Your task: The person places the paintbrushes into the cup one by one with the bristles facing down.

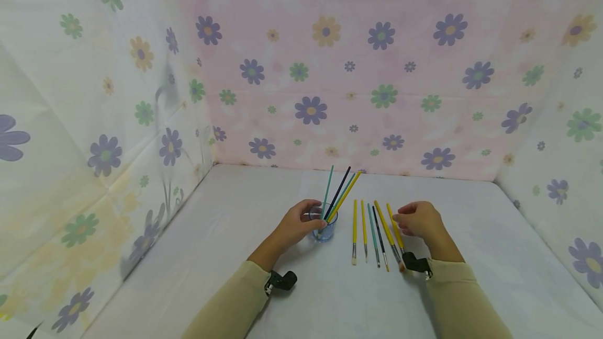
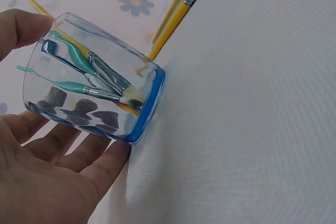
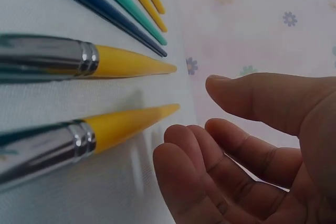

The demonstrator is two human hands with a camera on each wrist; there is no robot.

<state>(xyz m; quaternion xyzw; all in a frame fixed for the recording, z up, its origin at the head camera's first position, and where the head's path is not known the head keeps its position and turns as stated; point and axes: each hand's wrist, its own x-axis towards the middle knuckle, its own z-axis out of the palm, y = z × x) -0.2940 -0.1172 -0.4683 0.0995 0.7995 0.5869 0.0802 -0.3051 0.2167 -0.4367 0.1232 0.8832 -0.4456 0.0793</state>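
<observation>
Seen from my remote post, the cup (image 1: 331, 230) stands upright on the white table (image 1: 330, 292), grasped from its left side by the left hand (image 1: 298, 222). Four brushes (image 1: 338, 191) lean in the cup: two teal, one dark, one yellow. Six more lie in a row to the right of the cup, in order yellow (image 1: 355, 226), yellow, teal, dark, yellow, yellow, handles pointing away from me. Beyond the row, farther right of the cup, is the right hand (image 1: 422, 218), near the last yellow brush (image 1: 394, 225). Behind the cup hangs a flowered cloth (image 1: 282, 93). Any lettering on the brushes is too small for me to read.

The left wrist view alone shows me the cup's blue base (image 2: 150, 100) and the bristles (image 2: 132, 94) low inside. The head view leaves me unsure of the right hand's contact; the right wrist view shows it released, fingers loosely curved, thumb apart, just beside that brush's handle tip.
</observation>
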